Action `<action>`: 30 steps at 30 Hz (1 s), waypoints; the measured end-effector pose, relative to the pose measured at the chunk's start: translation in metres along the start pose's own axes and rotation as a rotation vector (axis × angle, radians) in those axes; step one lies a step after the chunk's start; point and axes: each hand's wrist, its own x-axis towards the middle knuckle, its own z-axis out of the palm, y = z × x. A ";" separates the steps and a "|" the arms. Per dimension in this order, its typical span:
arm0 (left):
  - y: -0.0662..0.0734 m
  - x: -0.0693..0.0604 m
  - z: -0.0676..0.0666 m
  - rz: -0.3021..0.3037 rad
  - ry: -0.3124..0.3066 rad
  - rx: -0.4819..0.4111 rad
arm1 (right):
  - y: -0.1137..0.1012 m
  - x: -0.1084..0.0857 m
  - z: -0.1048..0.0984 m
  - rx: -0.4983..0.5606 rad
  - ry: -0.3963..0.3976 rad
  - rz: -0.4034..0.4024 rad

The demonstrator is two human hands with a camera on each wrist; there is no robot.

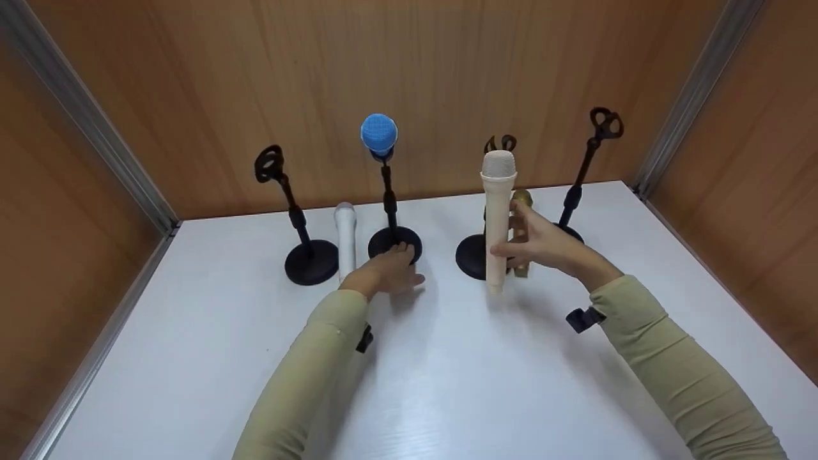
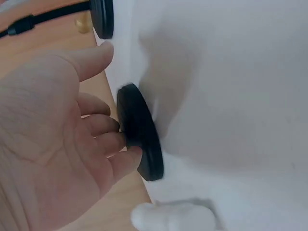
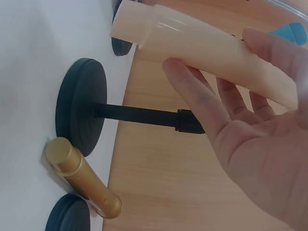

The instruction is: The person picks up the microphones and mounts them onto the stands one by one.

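Starting with the white table, we judge that its flat top could let a round-bodied microphone roll if bumped. On it stands our landmark, the blue microphone stand, with the blue-headed microphone at its top; a hard nudge low down could tip that top-heavy load. Three other black stands have vacant clips: the left stand to the landmark's left, the near-right stand to its right, and the far-right stand farther right still. Our right hand, right of the landmark, has thumb and fingers closed round the peach microphone, which is head up and apparently off the table, also right of the landmark; a light fingertip hold might let it twist or slip. Our left hand, in front of the landmark, is relaxed, fingers gently bent, thumb apart, gripping nothing; whether its fingertips touch the landmark we cannot tell. The white microphone lies just left of the landmark, where our left wrist could knock it. The gold microphone lies well right of the landmark, and lowering the right hand carelessly could set it rolling.
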 end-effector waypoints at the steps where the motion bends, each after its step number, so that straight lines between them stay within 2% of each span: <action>1: 0.005 0.001 0.000 0.028 0.002 0.010 | -0.001 -0.001 -0.002 -0.006 0.003 0.000; 5: 0.021 0.006 0.001 0.138 0.030 -0.002 | -0.005 -0.005 -0.007 -0.057 0.014 0.006; 8: 0.031 0.011 0.004 0.202 0.065 -0.024 | -0.010 -0.009 -0.011 -0.140 0.000 0.012; 12: 0.044 0.018 0.009 0.241 0.170 -0.073 | -0.016 -0.015 -0.018 -0.236 -0.062 0.021; 16: 0.061 0.025 0.013 0.230 0.293 -0.176 | -0.019 -0.020 -0.024 -0.282 -0.108 0.030; 18: 0.070 0.028 0.014 0.216 0.323 -0.229 | -0.019 -0.022 -0.026 -0.297 -0.116 0.039; 24: 0.089 0.041 0.021 0.177 0.325 -0.362 | -0.014 -0.025 -0.027 -0.326 -0.116 0.060; 30: 0.097 0.057 0.036 0.161 0.330 -0.501 | -0.011 -0.028 -0.030 -0.318 -0.099 0.079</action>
